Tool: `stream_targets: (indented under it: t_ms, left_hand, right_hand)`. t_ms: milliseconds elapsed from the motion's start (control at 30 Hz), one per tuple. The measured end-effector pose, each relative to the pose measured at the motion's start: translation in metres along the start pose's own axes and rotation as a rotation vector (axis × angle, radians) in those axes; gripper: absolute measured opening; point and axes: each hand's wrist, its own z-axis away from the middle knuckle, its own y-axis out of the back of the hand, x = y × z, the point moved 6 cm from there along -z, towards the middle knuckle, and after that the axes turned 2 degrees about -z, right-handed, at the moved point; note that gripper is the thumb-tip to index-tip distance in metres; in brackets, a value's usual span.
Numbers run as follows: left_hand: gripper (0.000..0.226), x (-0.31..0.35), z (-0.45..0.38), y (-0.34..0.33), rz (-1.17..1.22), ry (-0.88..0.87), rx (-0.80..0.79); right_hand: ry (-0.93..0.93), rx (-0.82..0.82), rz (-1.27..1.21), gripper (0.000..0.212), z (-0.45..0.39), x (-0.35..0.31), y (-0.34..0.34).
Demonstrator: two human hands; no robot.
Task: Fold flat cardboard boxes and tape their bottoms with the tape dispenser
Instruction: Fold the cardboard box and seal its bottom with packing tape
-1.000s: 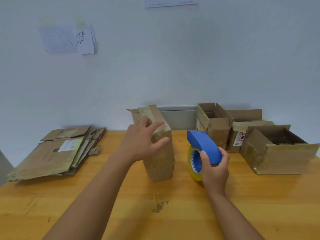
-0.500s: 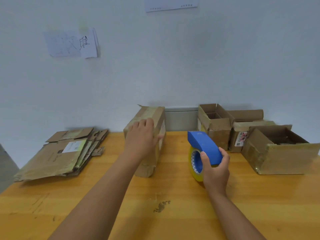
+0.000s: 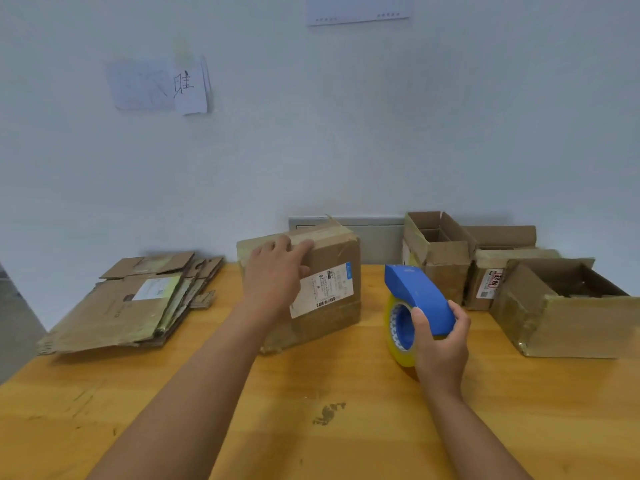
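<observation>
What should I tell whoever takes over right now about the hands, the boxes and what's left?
Left hand: flat on the folded box at table centre, fingers across its taped top.
Right hand: grips the blue tape dispenser, which stands on the table right of that box.
Done: three open boxes sit at the right.
Left: the flat cardboard stack at the left needs folding and taping.

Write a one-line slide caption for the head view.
Left hand steadies a folded cardboard box while the right hand grips a blue tape dispenser beside it.
</observation>
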Motion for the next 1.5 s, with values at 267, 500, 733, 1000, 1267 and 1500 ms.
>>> stream_targets:
  t_ms: [267,500,733,1000,1267,1500]
  left_hand:
    - [0.078,-0.006,0.006,-0.008,0.113,0.011,-0.164]
    - [0.117,0.045,-0.001,-0.005,-0.026,0.230,-0.122]
    - [0.040,0.051,-0.006,0.003,0.245,-0.041,0.012]
    - [0.035,0.033,0.007,0.014,0.337,-0.196,0.016]
    - [0.030,-0.003,0.028,0.014,0.629,-0.177,-0.041]
    - [0.039,-0.006,0.038,0.011,0.604,-0.102,0.024]
  right_hand:
    - [-0.004,0.002,-0.007,0.071,0.000,-0.001,0.000]
    - [0.022,-0.020,-0.012,0.073,0.002,-0.004,-0.001]
    - [0.038,-0.030,0.012,0.069,0.001,0.000,-0.001]
    - [0.060,-0.076,0.096,0.064,0.003,0.006,-0.007]
    - [0.068,-0.098,0.132,0.063,0.005,0.003,-0.007]
    - [0.114,-0.131,0.301,0.079,0.003,-0.003,-0.009]
